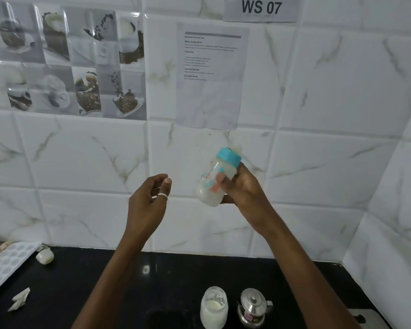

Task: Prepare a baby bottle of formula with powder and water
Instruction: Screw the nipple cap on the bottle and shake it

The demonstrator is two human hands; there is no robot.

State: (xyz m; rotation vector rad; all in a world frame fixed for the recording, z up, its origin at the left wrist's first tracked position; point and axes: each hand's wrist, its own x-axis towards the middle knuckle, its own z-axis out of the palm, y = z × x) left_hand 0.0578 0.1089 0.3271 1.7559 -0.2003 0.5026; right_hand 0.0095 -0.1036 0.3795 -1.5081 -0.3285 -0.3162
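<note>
The right hand [241, 188] is wrapped tight around the bottle [217, 180], held up in the air and tilted, with white milk inside. The left hand [150, 198] is beside it, holding nothing, fingers loosely curled. A jar [214, 307] and kettle [253, 307] stand on the worktop [128, 281].

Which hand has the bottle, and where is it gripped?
The right hand grips the baby bottle around its body, below the blue cap. The left hand is empty.
</note>
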